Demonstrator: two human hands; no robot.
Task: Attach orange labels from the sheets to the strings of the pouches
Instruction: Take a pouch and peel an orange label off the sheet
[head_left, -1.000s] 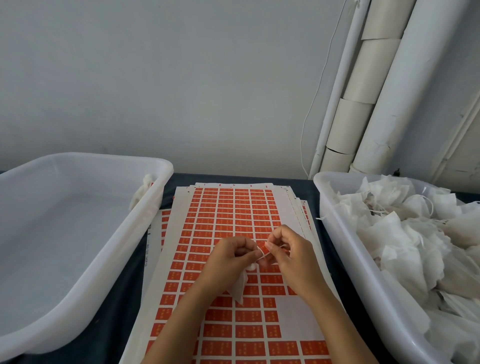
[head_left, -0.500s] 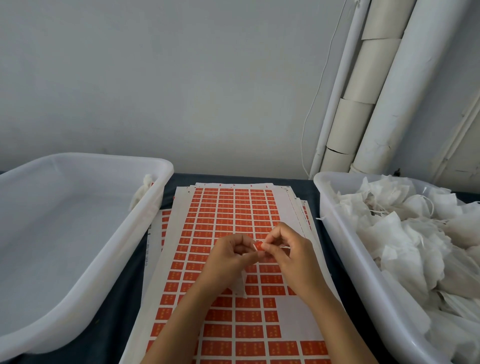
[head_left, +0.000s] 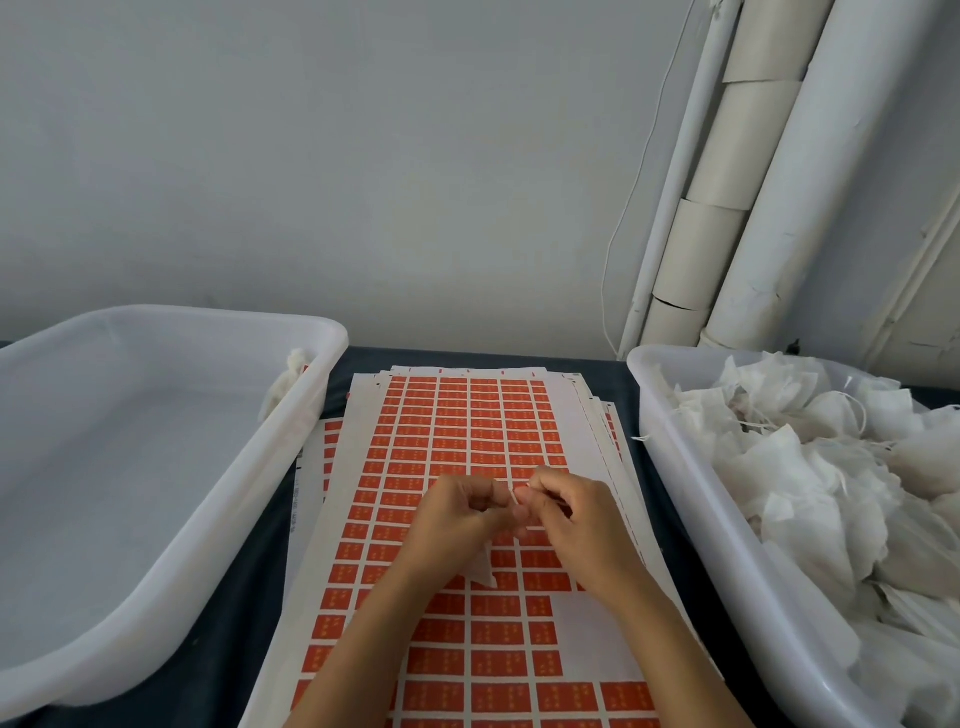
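Left hand (head_left: 457, 514) and right hand (head_left: 576, 525) meet fingertip to fingertip above label sheets (head_left: 467, 431), fingers curled, pinching small orange label (head_left: 521, 489) between them. White pouch (head_left: 483, 569) hangs under left hand (string too thin to see). Left bin (head_left: 171, 499) and right bin (head_left: 691, 499) of pouches flank sheet stack edges; dark tabletop (head_left: 244, 597) shows in narrow gaps.

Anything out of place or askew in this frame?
Minor only: one white pouch hangs over the left tub's far rim instead of lying inside, and the label sheets are stacked unevenly, edges fanned out.
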